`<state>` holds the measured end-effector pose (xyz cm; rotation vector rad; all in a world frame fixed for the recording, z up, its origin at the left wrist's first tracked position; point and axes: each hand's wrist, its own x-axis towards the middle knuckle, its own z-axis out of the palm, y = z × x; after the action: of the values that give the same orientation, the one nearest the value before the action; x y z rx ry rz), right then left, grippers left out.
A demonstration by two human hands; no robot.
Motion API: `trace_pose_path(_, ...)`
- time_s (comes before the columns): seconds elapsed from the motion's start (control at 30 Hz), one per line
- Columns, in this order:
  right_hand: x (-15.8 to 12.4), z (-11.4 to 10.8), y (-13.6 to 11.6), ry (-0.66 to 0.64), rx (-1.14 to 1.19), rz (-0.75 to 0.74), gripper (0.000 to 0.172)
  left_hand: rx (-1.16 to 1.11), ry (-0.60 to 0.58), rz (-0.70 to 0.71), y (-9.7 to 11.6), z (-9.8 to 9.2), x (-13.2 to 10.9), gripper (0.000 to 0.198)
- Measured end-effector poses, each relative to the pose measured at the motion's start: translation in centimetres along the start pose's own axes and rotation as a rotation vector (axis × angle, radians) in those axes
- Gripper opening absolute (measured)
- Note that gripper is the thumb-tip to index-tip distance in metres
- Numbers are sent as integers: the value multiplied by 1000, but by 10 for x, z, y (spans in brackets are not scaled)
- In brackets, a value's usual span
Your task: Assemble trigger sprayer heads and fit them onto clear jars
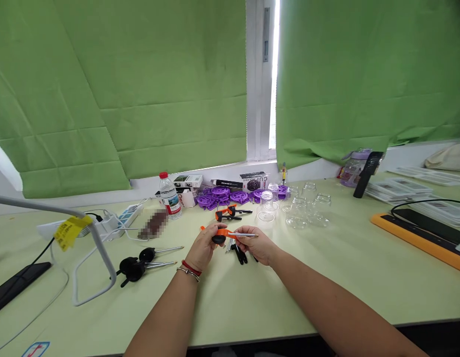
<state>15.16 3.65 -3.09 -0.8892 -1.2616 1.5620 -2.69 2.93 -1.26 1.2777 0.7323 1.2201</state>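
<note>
My left hand (203, 249) is closed around an orange-and-black plastic part (218, 239). A thin silver metal rod (240, 234) reaches from that part toward my right hand (258, 243), whose fingers pinch it. Whether the rod is fixed in the part I cannot tell. Below the hands lie black plastic pieces (239, 255) and several loose metal rods (229, 245), partly covered by the fingers. Just beyond are more orange-and-black parts (230, 213). To the left, black round pieces with metal rods (132, 269) rest on the table.
Purple plastic pieces (218, 195) are heaped by the wall with small boxes (188, 181). Clear plastic cups (299, 210) stand back right. A water bottle (171, 198), a grey metal frame (99, 248) and cables are left. An orange-edged object (419, 243) lies right.
</note>
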Motion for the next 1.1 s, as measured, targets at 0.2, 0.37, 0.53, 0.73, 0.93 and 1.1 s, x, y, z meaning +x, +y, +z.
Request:
trace_pose_path(0.2, 1, -1, -2, 184, -504, -178, 28, -60, 308, 112, 4, -8, 7, 29)
trace_pose_path(0.37, 3, 14, -3, 114, -1212, -326, 20, -120, 435, 157, 2, -20, 11, 24)
trace_pose_path(0.53, 9, 45, 0, 90, -1491, -275, 16, -154, 417, 140, -2, -18, 11, 29)
trace_pose_path(0.73, 26, 65, 4, 220, -1503, -58, 23, -208, 403, 138, -1, -18, 12, 27)
trace_pose_path(0.93, 37, 66, 8, 260, -1429, 28, 22, -258, 420, 145, 1, -20, 12, 24)
trace_pose_path(1.1, 37, 64, 2, 293, -1331, 31, 15, -269, 437, 141, 1, -20, 11, 23)
